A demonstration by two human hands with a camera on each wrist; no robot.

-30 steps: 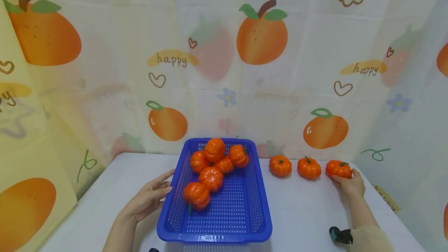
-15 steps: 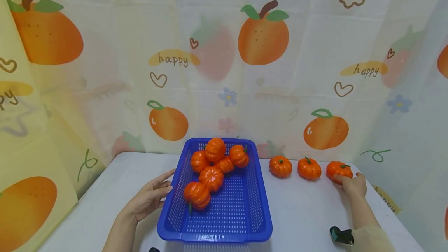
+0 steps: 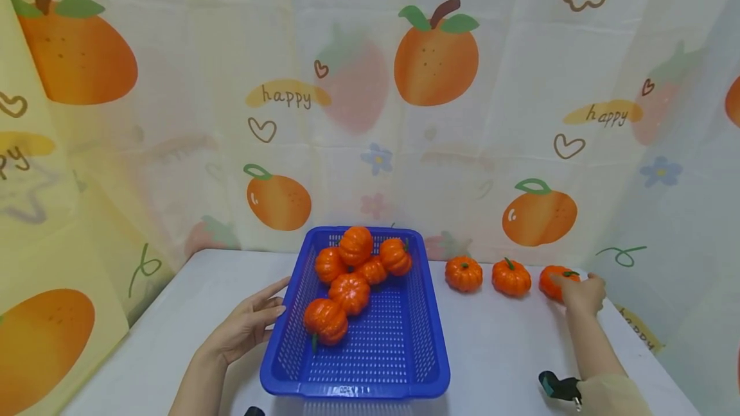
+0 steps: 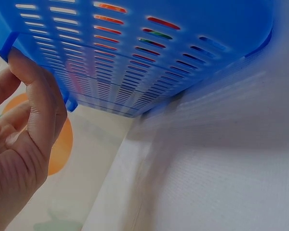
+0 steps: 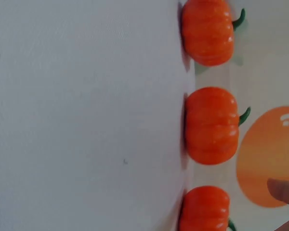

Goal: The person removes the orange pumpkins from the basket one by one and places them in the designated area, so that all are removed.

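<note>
A blue plastic basket [image 3: 399,339] sits on the white table with several small orange pumpkins [image 3: 349,294] inside. My left hand [image 3: 245,326] touches its left side, fingertips right at the rim; in the left wrist view, a bent finger [image 4: 36,96] meets the basket's edge. To the right, three pumpkins stand in a row: the near-basket pumpkin [image 3: 463,275], the middle pumpkin [image 3: 511,278] and the far-right pumpkin [image 3: 549,287]. My right hand [image 3: 585,294] hovers over that last one, fingers loosely spread, overlapping its right part. The right wrist view shows a fingertip [image 5: 282,190] apart from the lowest pumpkin [image 5: 204,209].
A fruit-printed curtain [image 3: 370,114] hangs behind the table and along both sides. The white table [image 3: 491,352] has its right edge close beyond my right hand. A black wrist device [image 3: 557,385] is strapped by my right sleeve.
My right hand has come up off the far-right pumpkin, its fingers moving from round the sides to above it. That pumpkin stays in the row. The left hand and basket hold still.
</note>
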